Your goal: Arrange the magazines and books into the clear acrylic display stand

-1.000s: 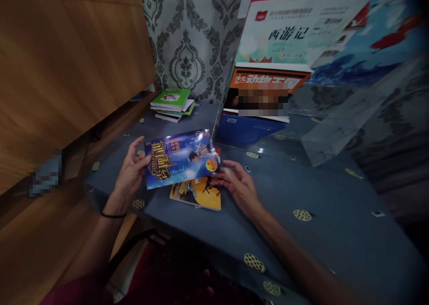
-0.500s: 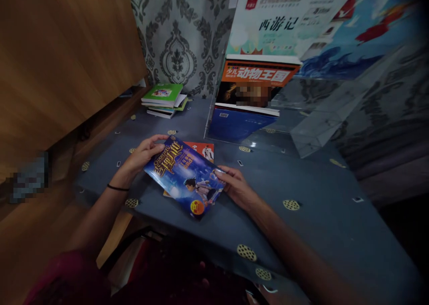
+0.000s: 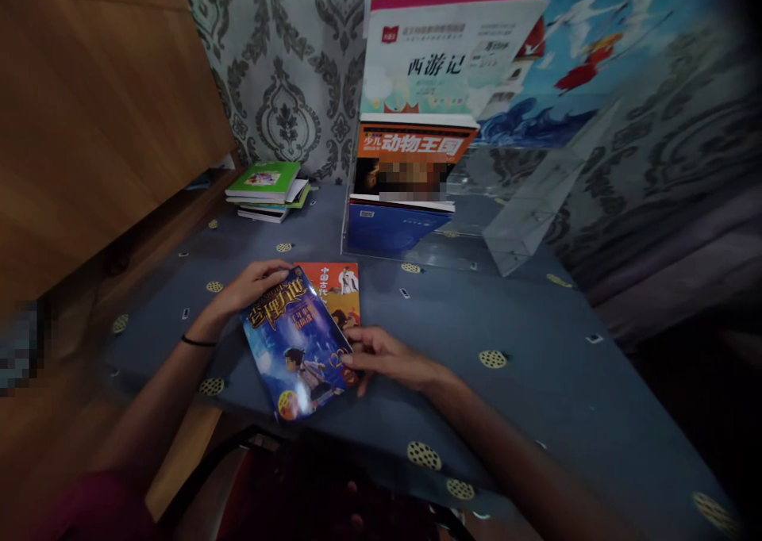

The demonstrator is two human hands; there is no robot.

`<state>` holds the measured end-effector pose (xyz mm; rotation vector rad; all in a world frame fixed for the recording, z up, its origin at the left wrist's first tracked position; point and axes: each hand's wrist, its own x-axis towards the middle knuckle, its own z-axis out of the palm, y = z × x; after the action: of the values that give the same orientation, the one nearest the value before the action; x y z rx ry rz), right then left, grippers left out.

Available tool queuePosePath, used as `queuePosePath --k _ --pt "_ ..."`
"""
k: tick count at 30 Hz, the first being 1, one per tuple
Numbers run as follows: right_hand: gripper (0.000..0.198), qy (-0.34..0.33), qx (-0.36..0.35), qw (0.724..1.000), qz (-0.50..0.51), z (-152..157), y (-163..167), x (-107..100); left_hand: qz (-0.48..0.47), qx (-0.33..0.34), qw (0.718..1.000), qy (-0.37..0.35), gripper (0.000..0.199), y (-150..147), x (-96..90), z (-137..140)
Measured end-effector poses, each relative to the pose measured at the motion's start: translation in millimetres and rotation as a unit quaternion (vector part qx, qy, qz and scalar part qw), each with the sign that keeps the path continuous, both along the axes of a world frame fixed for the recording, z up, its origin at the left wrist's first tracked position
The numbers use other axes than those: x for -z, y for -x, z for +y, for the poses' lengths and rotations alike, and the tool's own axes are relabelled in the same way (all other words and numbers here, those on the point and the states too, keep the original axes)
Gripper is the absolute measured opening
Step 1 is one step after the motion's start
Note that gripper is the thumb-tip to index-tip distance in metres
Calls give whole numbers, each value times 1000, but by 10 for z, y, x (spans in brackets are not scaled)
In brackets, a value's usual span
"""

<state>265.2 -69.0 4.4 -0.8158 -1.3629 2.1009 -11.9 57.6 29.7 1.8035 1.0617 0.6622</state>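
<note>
A glossy blue paperback book (image 3: 298, 343) with gold lettering and a cartoon figure lies slanted near the table's front edge. My left hand (image 3: 255, 287) holds its upper left edge, thumb on the cover and fingers along the top. At its lower right edge, the thumb and fingers of my right hand (image 3: 390, 358) pinch the side. Partly covered by the blue book is an orange-red book (image 3: 345, 287) with a white picture patch. How far the two books touch is hidden.
A clear acrylic rack (image 3: 517, 216) holds several upright books, including a white one (image 3: 429, 65) and an orange animal book (image 3: 410, 144). A small stack of books (image 3: 265, 178), green on top, sits at the back left. A wooden cabinet (image 3: 101, 128) borders the left side.
The blue book has turned to a steeper slant and shifted left, uncovering more of the orange-red book. Both hands moved with it. The camera view has shifted.
</note>
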Motion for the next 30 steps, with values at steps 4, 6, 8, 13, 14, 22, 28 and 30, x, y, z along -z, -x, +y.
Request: queuePosePath --k 4,6,8,13,14,22,28,30 --pt "44 2 11 1000 6 -5 -4 12 11 60 998 -23 45 -191 -129 84" --pt "47 3 22 1000 8 -3 -7 15 28 95 994 -46 41 -312 -184 135" --pt "51 2 33 999 4 -1 -16 7 39 123 989 -66 39 -416 -210 188" --pt "56 7 58 998 8 7 -33 -18 55 137 985 -87 37 -476 -144 275" --pt "55 9 61 998 9 9 -30 -15 56 137 986 -82 37 -457 -117 279" --pt "48 11 54 998 0 40 17 99 75 128 985 -90 44 -397 -24 293" --pt "58 35 53 998 -2 47 5 134 135 137 970 -148 44 -222 -53 508" --pt "60 31 56 998 -11 62 2 151 151 107 969 -162 46 -111 0 567"
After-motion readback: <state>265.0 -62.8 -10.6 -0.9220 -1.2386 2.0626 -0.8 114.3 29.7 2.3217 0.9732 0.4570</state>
